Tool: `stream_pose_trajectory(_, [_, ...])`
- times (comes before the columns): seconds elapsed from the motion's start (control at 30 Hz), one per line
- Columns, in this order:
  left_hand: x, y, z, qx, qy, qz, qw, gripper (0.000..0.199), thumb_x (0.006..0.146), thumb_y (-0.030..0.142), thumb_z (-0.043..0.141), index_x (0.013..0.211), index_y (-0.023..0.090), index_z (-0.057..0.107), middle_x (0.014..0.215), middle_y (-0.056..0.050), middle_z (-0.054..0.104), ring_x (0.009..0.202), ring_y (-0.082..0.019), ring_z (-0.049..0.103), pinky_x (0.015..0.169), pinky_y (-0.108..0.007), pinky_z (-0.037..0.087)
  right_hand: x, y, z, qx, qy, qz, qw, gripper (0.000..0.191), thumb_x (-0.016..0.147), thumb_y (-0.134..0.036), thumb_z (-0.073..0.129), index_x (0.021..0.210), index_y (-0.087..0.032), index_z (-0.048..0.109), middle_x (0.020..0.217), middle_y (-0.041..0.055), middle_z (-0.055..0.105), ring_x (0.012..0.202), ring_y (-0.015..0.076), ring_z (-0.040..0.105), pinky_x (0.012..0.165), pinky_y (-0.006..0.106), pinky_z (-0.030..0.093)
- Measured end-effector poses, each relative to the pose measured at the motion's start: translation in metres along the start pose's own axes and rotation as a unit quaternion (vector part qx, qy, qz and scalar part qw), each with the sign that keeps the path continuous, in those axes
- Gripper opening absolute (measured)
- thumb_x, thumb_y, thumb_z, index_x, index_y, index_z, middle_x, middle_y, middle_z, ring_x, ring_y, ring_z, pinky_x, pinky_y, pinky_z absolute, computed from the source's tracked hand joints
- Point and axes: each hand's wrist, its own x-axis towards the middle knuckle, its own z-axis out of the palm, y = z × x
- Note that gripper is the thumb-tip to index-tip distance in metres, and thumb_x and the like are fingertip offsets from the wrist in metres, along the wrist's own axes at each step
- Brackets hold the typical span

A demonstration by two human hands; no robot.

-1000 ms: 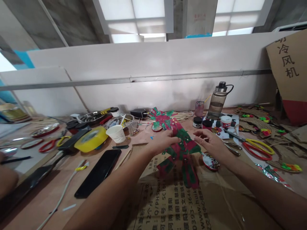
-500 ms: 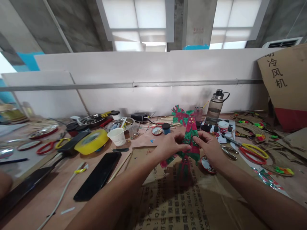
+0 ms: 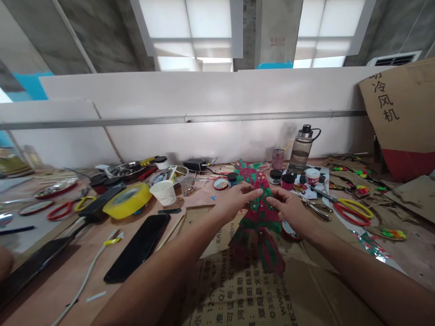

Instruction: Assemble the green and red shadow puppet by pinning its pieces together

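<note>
A flat, jointed figure [image 3: 260, 219] painted dark red and green, with small shiny round studs on it, is between my two hands above the cardboard. My left hand [image 3: 238, 199] pinches its left edge at mid-height, thumb across the front. From the other side my right hand [image 3: 289, 207] grips the right edge with thumb and fingers. Leg-like lower parts hang toward me, slightly blurred. Close by my right wrist lies a round dish [image 3: 288, 230], partly hidden by the figure and the hand.
Printed cardboard [image 3: 217, 280] covers the bench before me. Leftward are a black phone [image 3: 137, 248], yellow tape roll [image 3: 127, 200] and white cup [image 3: 163, 193]. To the right lie pliers [image 3: 316, 208] and scissors [image 3: 351, 210]. A water bottle [image 3: 302, 149] stands behind paint jars [image 3: 275, 176].
The figure has tilted from nearly upright to lean back, its lower parts swinging out toward me and spreading. Both hands keep their hold. The view has shifted slightly.
</note>
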Motion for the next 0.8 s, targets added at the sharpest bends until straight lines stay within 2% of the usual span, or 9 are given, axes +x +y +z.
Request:
stream_pose_trajectory(0.1, [0.003, -0.002, 0.001, -0.051, 0.017, -0.028, 0.998, 0.044, 0.06, 0.055, 0.077, 0.07, 0.016, 0.061, 0.064, 0.0, 0.058, 0.056, -0.012, 0.052, 0.049, -0.023, 0.036, 0.004, 0.006, -0.005, -0.009, -0.019, -0.02, 1.0, 0.031, 0.083, -0.046, 0.058, 0.096, -0.019, 0.066, 0.09, 0.0038, 0.067, 0.08, 0.018, 0.059, 0.072, 0.031, 0.048])
stream_pose_trajectory(0.23, [0.011, -0.011, -0.004, -0.142, 0.025, -0.044, 0.989, 0.044, 0.055, 0.049, 0.082, 0.075, 0.015, 0.06, 0.07, -0.002, 0.062, 0.058, -0.013, 0.057, 0.052, -0.024, 0.042, 0.01, 0.016, -0.033, -0.098, 0.003, -0.027, 0.995, 0.039, 0.089, -0.05, 0.05, 0.108, -0.018, 0.063, 0.1, 0.0068, 0.068, 0.088, 0.0199, 0.061, 0.077, 0.033, 0.048])
stream_pose_trajectory(0.33, [0.022, -0.031, -0.006, -0.167, 0.037, -0.051, 0.984, 0.043, 0.055, 0.045, 0.083, 0.075, 0.015, 0.06, 0.069, -0.001, 0.062, 0.059, -0.014, 0.058, 0.054, -0.025, 0.045, 0.0, 0.027, -0.057, -0.229, -0.027, -0.003, 0.973, 0.043, 0.083, -0.05, 0.058, 0.112, -0.019, 0.063, 0.109, 0.0098, 0.067, 0.096, 0.0241, 0.062, 0.083, 0.038, 0.048])
stream_pose_trajectory(0.43, [0.03, -0.054, -0.003, -0.157, 0.048, -0.042, 0.986, 0.043, 0.059, 0.049, 0.08, 0.076, 0.016, 0.058, 0.069, -0.001, 0.062, 0.06, -0.014, 0.057, 0.053, -0.025, 0.043, -0.021, 0.045, -0.07, -0.324, -0.072, 0.013, 0.943, 0.057, 0.075, -0.051, 0.066, 0.124, -0.022, 0.058, 0.124, 0.0119, 0.062, 0.114, 0.0311, 0.056, 0.096, 0.046, 0.043])
stream_pose_trajectory(0.57, [0.034, -0.072, 0.002, -0.005, 0.062, -0.018, 0.998, 0.041, 0.065, 0.052, 0.073, 0.063, 0.017, 0.051, 0.058, 0.004, 0.048, 0.052, -0.01, 0.042, 0.048, -0.024, 0.031, -0.045, 0.064, -0.073, -0.379, -0.114, 0.022, 0.918, 0.078, 0.069, -0.051, 0.072, 0.137, -0.022, 0.048, 0.141, 0.0136, 0.051, 0.131, 0.0352, 0.042, 0.108, 0.051, 0.034])
stream_pose_trajectory(0.67, [0.034, -0.078, 0.004, 0.109, 0.057, 0.018, 0.992, 0.039, 0.067, 0.048, 0.071, 0.057, 0.017, 0.05, 0.057, 0.004, 0.045, 0.056, -0.012, 0.041, 0.053, -0.026, 0.03, -0.051, 0.068, -0.07, -0.381, -0.112, 0.015, 0.918, 0.079, 0.069, -0.046, 0.072, 0.139, -0.021, 0.046, 0.143, 0.0139, 0.048, 0.133, 0.0332, 0.042, 0.111, 0.05, 0.032])
stream_pose_trajectory(0.8, [0.036, -0.086, 0.009, 0.182, 0.026, 0.042, 0.982, 0.037, 0.071, 0.043, 0.067, 0.052, 0.018, 0.049, 0.055, 0.003, 0.042, 0.059, -0.014, 0.041, 0.057, -0.027, 0.029, -0.049, 0.069, -0.069, -0.388, -0.103, 0.005, 0.916, 0.075, 0.07, -0.043, 0.07, 0.137, -0.019, 0.047, 0.143, 0.0148, 0.048, 0.132, 0.0323, 0.044, 0.11, 0.048, 0.034])
